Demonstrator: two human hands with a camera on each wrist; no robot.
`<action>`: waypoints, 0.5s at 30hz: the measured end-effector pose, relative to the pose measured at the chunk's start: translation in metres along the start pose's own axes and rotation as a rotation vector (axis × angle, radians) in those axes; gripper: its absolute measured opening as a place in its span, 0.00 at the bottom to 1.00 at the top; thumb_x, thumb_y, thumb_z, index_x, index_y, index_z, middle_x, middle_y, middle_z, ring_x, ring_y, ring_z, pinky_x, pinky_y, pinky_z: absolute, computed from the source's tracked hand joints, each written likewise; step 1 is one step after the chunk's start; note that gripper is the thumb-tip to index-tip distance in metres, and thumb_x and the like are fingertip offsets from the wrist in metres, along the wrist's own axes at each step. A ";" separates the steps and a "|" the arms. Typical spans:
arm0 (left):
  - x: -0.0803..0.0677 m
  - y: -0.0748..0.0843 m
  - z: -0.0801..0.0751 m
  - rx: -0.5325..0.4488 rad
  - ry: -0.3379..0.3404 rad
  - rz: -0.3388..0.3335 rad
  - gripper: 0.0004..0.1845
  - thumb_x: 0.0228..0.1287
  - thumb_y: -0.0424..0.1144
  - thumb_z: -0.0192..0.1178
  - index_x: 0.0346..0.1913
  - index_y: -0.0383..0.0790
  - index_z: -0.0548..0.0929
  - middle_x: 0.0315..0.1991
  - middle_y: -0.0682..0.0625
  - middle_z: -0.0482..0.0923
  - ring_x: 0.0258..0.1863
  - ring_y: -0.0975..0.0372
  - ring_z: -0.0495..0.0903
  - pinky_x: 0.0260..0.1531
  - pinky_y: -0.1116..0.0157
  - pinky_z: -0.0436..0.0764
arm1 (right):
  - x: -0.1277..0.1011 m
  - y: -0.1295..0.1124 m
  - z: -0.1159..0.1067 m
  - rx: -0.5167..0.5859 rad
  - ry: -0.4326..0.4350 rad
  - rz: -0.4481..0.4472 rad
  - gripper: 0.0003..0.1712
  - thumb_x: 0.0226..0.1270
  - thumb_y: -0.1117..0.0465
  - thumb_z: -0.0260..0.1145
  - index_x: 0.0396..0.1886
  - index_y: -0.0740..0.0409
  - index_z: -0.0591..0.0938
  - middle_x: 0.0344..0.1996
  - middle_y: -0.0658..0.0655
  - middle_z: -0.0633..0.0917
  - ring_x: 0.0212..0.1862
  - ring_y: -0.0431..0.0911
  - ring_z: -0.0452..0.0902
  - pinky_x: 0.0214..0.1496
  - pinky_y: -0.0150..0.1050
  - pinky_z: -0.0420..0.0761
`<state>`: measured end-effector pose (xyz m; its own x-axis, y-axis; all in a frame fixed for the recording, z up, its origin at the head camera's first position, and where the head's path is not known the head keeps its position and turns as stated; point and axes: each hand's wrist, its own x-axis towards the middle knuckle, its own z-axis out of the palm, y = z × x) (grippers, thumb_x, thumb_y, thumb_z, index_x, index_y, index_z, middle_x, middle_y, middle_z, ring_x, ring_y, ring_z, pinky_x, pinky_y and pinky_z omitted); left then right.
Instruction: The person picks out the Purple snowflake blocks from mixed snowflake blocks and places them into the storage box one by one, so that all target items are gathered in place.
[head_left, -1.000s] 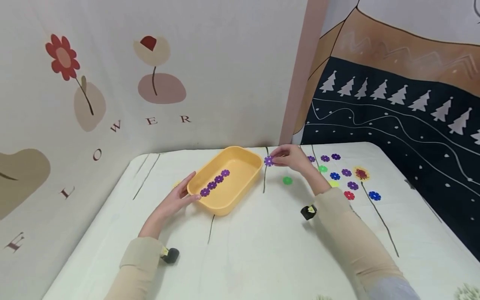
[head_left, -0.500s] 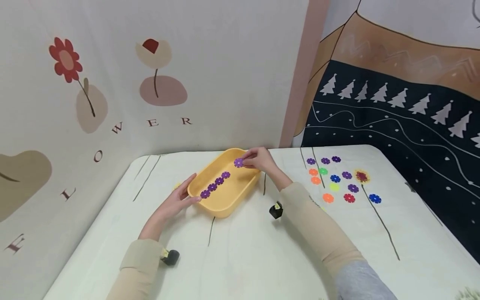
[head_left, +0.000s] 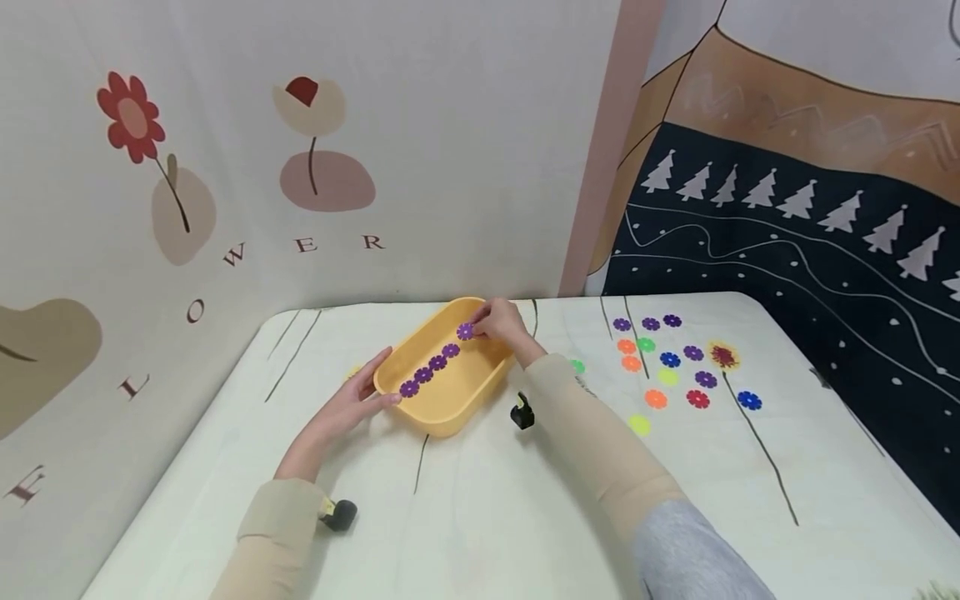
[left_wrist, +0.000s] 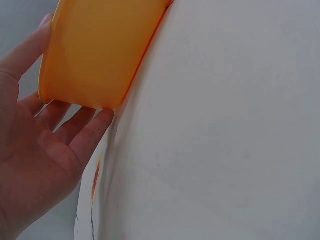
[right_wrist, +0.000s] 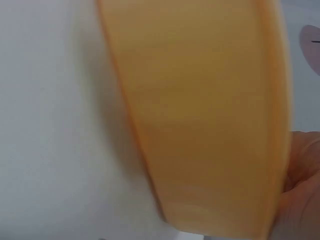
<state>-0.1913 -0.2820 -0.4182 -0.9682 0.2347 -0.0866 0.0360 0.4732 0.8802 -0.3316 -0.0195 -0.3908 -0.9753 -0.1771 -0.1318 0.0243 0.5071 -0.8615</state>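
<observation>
A yellow plastic tray [head_left: 461, 400] stands at the middle of the table, with a row of several purple flower-shaped discs [head_left: 431, 367] in it. My left hand [head_left: 351, 402] holds the tray's near left end, thumb at the rim. In the left wrist view the fingers of the left hand [left_wrist: 45, 145] lie against the tray's outer wall [left_wrist: 100, 55]. Over the tray's far part, my right hand [head_left: 501, 323] pinches a purple flower-shaped disc [head_left: 465, 332], just beyond the row's far end. Whether that disc touches the row or the tray floor I cannot tell. The tray wall [right_wrist: 200, 110] hides the right fingertips in the right wrist view.
Several loose flower discs in purple, blue [head_left: 750, 401], orange [head_left: 656, 399], green, yellow [head_left: 639, 425] and red [head_left: 698, 399] lie on the table's right side. A green disc [head_left: 577, 366] lies by the right sleeve. Printed cloth [head_left: 480, 167] hangs behind the table.
My right hand has carried the purple disc leftward from beside the tray to over its inside, toward the row's far end. The left hand and tray have stayed put.
</observation>
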 end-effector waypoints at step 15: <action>0.000 -0.001 -0.001 0.014 0.008 -0.025 0.46 0.69 0.42 0.62 0.81 0.53 0.45 0.81 0.38 0.45 0.78 0.40 0.53 0.74 0.43 0.60 | 0.007 0.003 0.018 -0.243 0.024 -0.015 0.06 0.64 0.68 0.67 0.39 0.63 0.88 0.35 0.59 0.88 0.26 0.41 0.75 0.22 0.23 0.72</action>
<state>-0.1915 -0.2831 -0.4189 -0.9709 0.2156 -0.1044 0.0153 0.4907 0.8712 -0.3349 -0.0347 -0.4030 -0.9801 -0.1678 -0.1057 -0.0409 0.6929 -0.7199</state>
